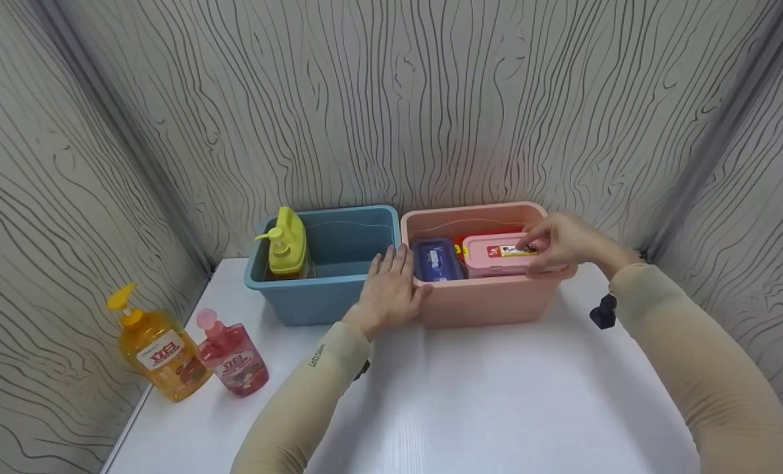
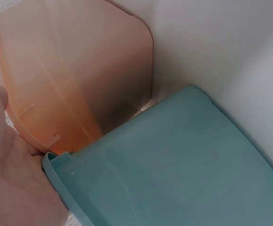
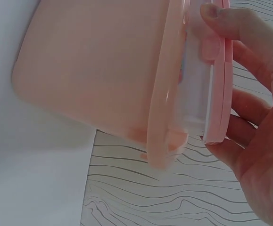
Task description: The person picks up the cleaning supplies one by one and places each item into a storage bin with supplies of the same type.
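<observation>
My right hand [image 1: 561, 242] grips the right end of a clear food container with a pink lid [image 1: 482, 249], thumb at the near side and fingers over the far side. The container sits partly inside the pink plastic bin [image 1: 487, 306]; in the right wrist view its pink lid [image 3: 221, 99] stands out beyond the bin's rim [image 3: 161, 103]. My left hand [image 1: 389, 289] rests with straight fingers over the adjoining rims of the pink bin and the blue bin [image 1: 312, 304]. Beside the pink-lidded container lies a dark blue-lidded box [image 1: 436, 260], with something red behind.
A yellow pump bottle [image 1: 287, 253] stands in the blue bin's left end. An orange pump bottle [image 1: 164, 355] and a pink pump bottle [image 1: 235, 359] stand on the white table [image 1: 483, 408] at left. Behind the bins rises a wood-grain patterned wall [image 1: 391, 105].
</observation>
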A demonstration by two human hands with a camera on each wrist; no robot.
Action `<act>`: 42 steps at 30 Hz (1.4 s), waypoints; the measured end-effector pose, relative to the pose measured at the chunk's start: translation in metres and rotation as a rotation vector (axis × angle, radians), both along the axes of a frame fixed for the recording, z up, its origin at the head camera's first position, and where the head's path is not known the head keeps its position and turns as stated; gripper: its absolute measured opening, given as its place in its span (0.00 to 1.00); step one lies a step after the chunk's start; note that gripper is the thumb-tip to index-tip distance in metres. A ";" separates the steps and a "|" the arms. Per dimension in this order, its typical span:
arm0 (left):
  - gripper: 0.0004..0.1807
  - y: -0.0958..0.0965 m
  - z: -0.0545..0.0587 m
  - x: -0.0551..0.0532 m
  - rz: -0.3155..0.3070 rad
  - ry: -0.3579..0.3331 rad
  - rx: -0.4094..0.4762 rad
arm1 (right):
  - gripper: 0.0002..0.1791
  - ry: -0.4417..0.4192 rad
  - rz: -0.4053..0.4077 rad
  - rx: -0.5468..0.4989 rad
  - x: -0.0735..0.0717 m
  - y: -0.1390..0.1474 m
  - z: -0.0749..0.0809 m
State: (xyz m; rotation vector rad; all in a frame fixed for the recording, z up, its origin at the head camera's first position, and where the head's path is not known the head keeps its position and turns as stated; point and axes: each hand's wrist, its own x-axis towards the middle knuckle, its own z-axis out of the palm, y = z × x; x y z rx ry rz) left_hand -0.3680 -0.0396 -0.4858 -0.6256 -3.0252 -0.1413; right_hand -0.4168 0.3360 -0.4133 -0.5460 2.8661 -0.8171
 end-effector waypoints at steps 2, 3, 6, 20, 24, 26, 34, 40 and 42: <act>0.51 0.000 0.001 0.001 0.000 0.003 -0.005 | 0.22 0.001 0.005 0.001 -0.001 0.001 -0.001; 0.51 0.000 0.000 0.001 0.000 0.003 -0.004 | 0.22 -0.009 0.004 -0.005 -0.002 0.001 -0.002; 0.51 0.001 0.000 0.000 0.002 0.003 -0.004 | 0.22 -0.031 -0.011 -0.015 -0.003 0.002 -0.005; 0.51 0.000 -0.002 0.000 0.001 0.009 0.004 | 0.22 -0.084 -0.056 -0.036 -0.005 0.003 -0.009; 0.51 0.000 -0.002 0.000 0.004 0.012 -0.003 | 0.21 -0.072 -0.042 -0.021 -0.008 0.002 -0.009; 0.51 0.001 -0.001 0.000 0.003 0.006 -0.001 | 0.19 -0.060 -0.023 -0.014 -0.009 0.002 -0.010; 0.50 0.002 -0.002 0.000 -0.009 0.009 0.030 | 0.24 -0.075 0.022 0.039 -0.010 0.002 -0.010; 0.51 0.000 -0.001 0.001 0.001 0.000 0.030 | 0.31 -0.080 0.019 0.055 -0.007 -0.001 -0.010; 0.51 0.000 -0.001 0.001 0.003 -0.005 0.032 | 0.32 -0.085 0.007 0.058 -0.005 -0.001 -0.011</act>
